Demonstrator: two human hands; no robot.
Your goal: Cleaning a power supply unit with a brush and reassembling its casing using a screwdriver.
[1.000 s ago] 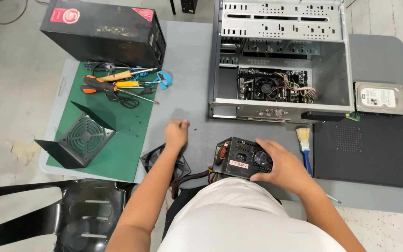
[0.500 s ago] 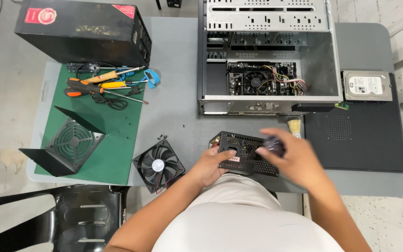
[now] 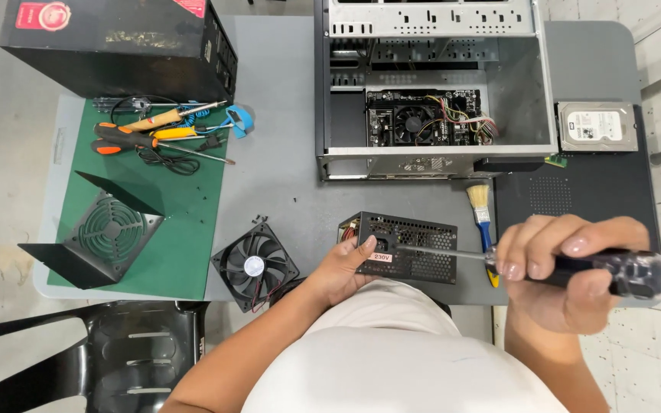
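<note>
Clearly, the fingers of the right hand are curled closed around the dark handle of a screwdriver, with the thumb below and the fingertips on the top side. The butt of the handle comes out past the hand to the right. The thin metal shaft goes out from the fingers to the left, almost level, and its tip reaches the perforated top of the black power supply. So the long axis of the screwdriver runs left to right, and it points left.

The left hand rests on the near left corner of the power supply, fingers bent loosely on its edge, thumb on the top.

The power supply lies at the near edge of the grey table, its long side across the view. Just left of it lies a black fan. Behind it stands an open computer case, and a small brush lies between them.
</note>
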